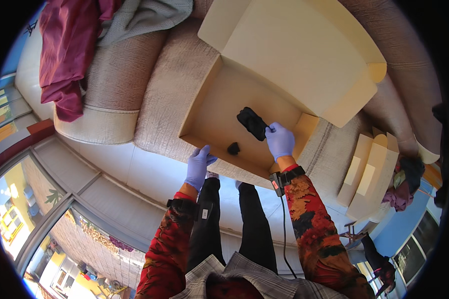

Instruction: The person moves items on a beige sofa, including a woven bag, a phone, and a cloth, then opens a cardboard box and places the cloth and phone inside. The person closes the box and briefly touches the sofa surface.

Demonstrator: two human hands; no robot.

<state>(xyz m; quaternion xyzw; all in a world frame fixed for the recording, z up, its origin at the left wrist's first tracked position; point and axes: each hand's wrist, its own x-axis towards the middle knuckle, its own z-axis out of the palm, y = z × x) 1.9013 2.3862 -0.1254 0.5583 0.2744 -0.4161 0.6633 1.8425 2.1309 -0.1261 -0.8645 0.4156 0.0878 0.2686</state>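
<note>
An open cardboard box (217,89) rests on a sofa, its lid raised at the far side. My right hand (280,140), in a thin purple glove, pinches the near end of a black bundled item (252,122), perhaps folded cloth, over the box floor. A smaller black piece (233,148) lies in the box close to the near wall. My left hand (199,166), gloved the same way, is at the box's near left edge, thumb and forefinger against the wall; whether it grips the cardboard cannot be told.
Beneath the box is a textured beige sofa (164,108). Two closed cardboard boxes (370,172) stand on the right beside piled clothes (402,187). Dark red fabric (67,56) and a grey knit (146,18) lie upper left. A cable hangs from my right wrist. Another person (383,271) is far off at lower right.
</note>
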